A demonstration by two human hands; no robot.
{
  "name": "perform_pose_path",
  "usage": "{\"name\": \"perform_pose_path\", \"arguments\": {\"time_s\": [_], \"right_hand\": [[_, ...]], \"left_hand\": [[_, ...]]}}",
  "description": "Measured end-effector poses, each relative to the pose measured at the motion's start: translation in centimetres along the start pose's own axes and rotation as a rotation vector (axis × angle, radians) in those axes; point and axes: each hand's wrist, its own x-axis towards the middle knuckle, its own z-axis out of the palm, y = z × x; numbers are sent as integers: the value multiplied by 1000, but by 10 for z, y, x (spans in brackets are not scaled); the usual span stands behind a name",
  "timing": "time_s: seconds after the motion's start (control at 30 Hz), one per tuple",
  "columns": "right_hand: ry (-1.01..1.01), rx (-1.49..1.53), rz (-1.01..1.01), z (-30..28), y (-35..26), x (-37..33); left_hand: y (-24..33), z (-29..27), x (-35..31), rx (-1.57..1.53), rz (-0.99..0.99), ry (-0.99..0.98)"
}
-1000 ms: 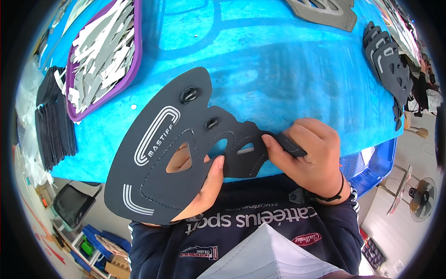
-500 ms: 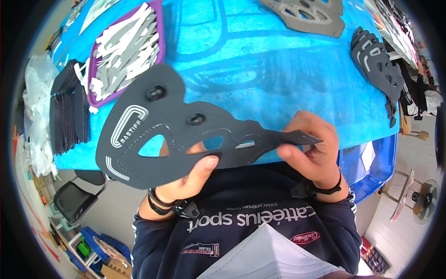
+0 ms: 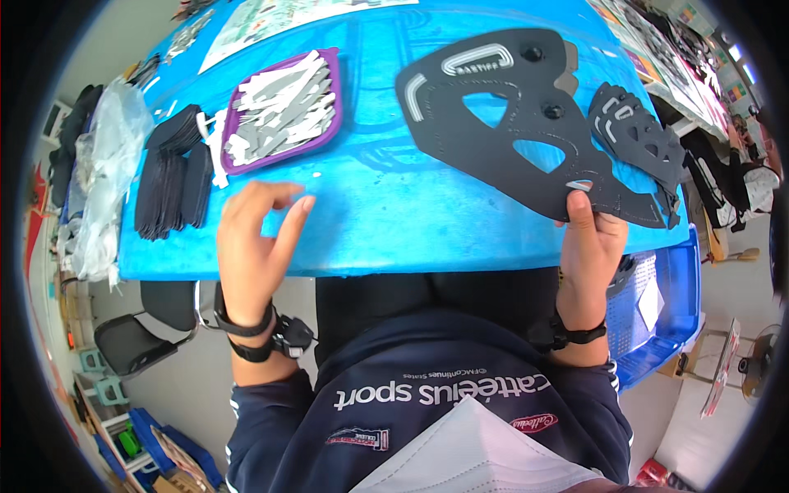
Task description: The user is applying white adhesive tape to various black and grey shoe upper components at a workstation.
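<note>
My right hand [image 3: 590, 246] grips the narrow end of a large, flat, dark grey panel [image 3: 460, 135], thumb on top. The panel has cut-out openings, stitched lines, white printed marks and two round black studs. It is held up over the right part of the table, its broad end pointing far left. My left hand [image 3: 256, 234] holds nothing. Its fingers are curved with the thumb apart, above the table's front edge, between a stack of black strips [image 3: 168, 189] and the purple basket [image 3: 339, 99] of white and grey scraps.
A blue cloth [image 3: 394, 238] covers the table. Overlapping dark panels [image 3: 633, 135] lie at its right edge, below a blue plastic crate [image 3: 657, 329]. Clear plastic bags [image 3: 111, 172] hang at the left. A black chair [image 3: 136, 345] stands on the floor.
My left hand has let go of the panel and moved left. My right hand has swung the panel up and to the right, turning it. The view has shifted too.
</note>
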Motion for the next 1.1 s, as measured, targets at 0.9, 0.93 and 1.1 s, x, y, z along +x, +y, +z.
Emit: {"name": "perform_pose_path", "arguments": {"time_s": [0.9,0.93,1.1], "right_hand": [[-859,490,785,-1,-15,-35],[-854,493,791,0,-11,-36],[-1025,551,653,-1,14,-39]], "left_hand": [[88,57,-46,-1349,-214,-394],[87,55,-46,-1323,-220,-441],[85,51,-46,-1179,-183,-528]]}}
